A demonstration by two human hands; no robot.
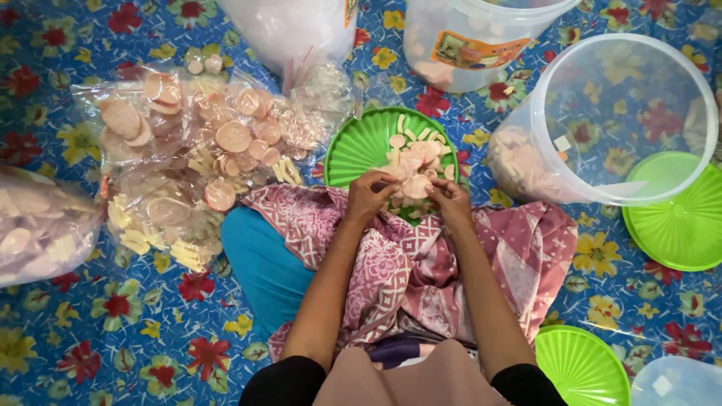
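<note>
- Green plastic plate (pixel 353 146) sits at the centre of the frame, just past the person's knees, so both hands reach it without stretching; it carries a small heap of pale pink crackers (pixel 415 162).
- Left hand (pixel 368 197) and right hand (pixel 451 201) meet over the near rim of the plate, fingers curled together; each grip seems to pinch a cracker piece, though what exactly lies between the fingertips cannot be made out.
- Patterned pink cloth (pixel 406 263) covers the lap beneath the forearms.
- Clear bags of round crackers (pixel 188 143) lie in the upper left, near the left hand.
- Clear tub (pixel 617 120) lies tipped on its side at the upper right, mouth facing the camera, some crackers inside.
- Green lid (pixel 677 218) rests beside it on the flowered blue floor mat (pixel 113 338).
</note>
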